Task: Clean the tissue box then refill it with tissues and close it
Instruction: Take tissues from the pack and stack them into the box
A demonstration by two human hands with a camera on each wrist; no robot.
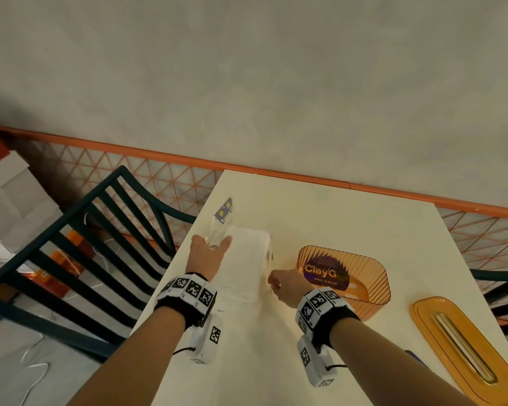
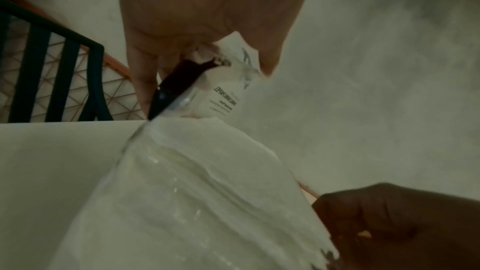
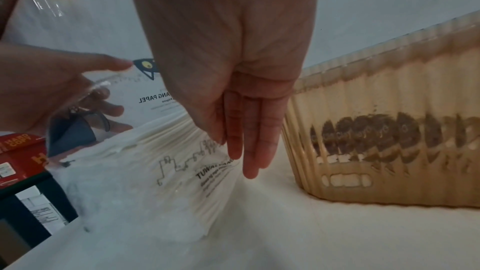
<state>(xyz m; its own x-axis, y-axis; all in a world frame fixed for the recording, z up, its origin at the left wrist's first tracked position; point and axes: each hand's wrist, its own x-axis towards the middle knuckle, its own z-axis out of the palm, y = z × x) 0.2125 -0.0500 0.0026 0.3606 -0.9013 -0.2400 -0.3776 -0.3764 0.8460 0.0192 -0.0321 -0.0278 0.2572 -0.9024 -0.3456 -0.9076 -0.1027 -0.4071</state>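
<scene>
A pack of white tissues (image 1: 242, 260) in a clear printed wrapper lies on the cream table (image 1: 335, 206). My left hand (image 1: 210, 249) pinches a loose flap of the wrapper (image 2: 228, 73) and holds it above the stack (image 2: 194, 192). At the pack's right side, my right hand (image 1: 279, 284) points its fingers (image 3: 250, 147) down along the printed wrapper (image 3: 182, 171), thumb pressed to them on the plastic. The ribbed orange tissue box (image 1: 373, 276) stands open just right of that hand, a purple sticker inside it. Its orange slotted lid (image 1: 464, 347) lies apart at the table's right front.
A dark slatted chair (image 1: 100, 244) stands at the table's left edge. An orange mesh railing (image 1: 165, 183) runs behind the table. A red carton (image 3: 20, 151) sits low on the left. A small blue thing (image 1: 414, 356) shows near my right forearm.
</scene>
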